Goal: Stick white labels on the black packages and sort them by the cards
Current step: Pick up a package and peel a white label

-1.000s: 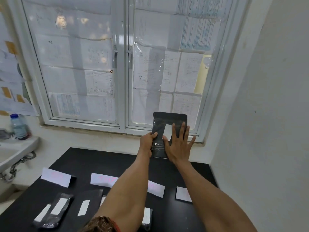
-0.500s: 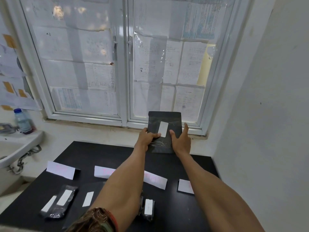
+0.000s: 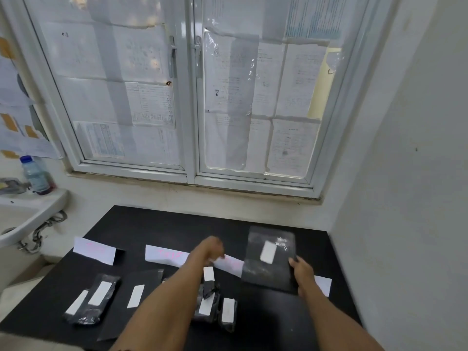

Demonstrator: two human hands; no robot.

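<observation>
A plain pale wall (image 3: 417, 148) closes the right side, and a white-framed window (image 3: 191, 102) with 2 panes, covered in taped paper sheets (image 3: 152, 105), fills the back. Below it stands a black table (image 3: 157, 224), with a white sink (image 3: 27, 219) at its left and a plastic bottle (image 3: 35, 176) on the sink's rim. The right hand (image 3: 302, 273) grips the right edge of a black package (image 3: 268, 274) bearing 1 white label (image 3: 268, 252), held tilted over the table's right part. Other labelled packages (image 3: 93, 305) lie along the near side. 4 white cards (image 3: 95, 253) stand in a row. The left hand (image 3: 211, 249) is blurred beside the package; whether it is open or closed cannot be told.
</observation>
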